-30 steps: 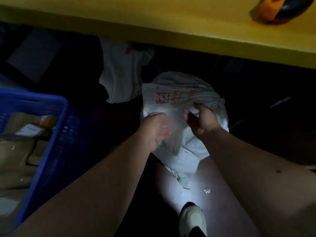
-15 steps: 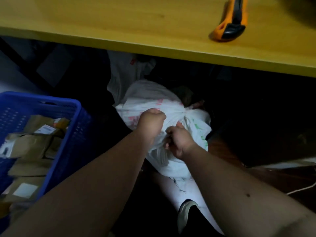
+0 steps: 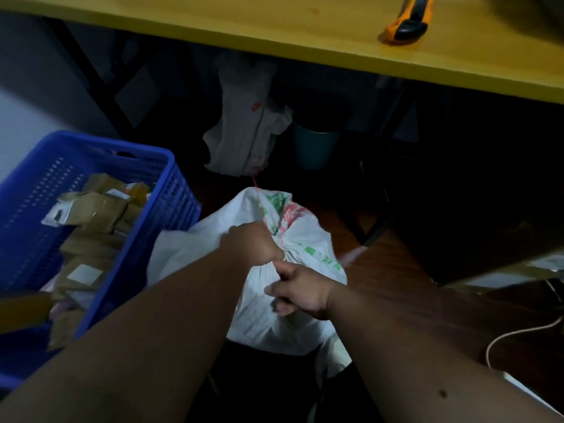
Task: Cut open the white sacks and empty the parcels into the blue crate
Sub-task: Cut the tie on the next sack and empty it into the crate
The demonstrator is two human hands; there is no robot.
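A full white sack (image 3: 293, 227) with red and green print sits low in front of me, its neck bunched. My left hand (image 3: 251, 244) grips the gathered neck from above. Just below it, my right hand (image 3: 297, 290) clutches the sack's cloth. A thin red string runs up from the neck. The blue crate (image 3: 152, 190) stands to the left and holds several brown parcels (image 3: 91, 209). Another white sack (image 3: 244, 129) slumps under the table. An orange and black utility knife (image 3: 407, 21) lies on the yellow table (image 3: 274, 22).
A teal bin (image 3: 314, 148) stands under the table behind the sacks, beside black table legs (image 3: 91, 74). A pale cord (image 3: 515, 334) curls on the dark wooden floor at the right. My legs are below the sack.
The sack has come out from under the table toward me and the crate. Both hands moved from its side to the bunched neck, still gripping it.
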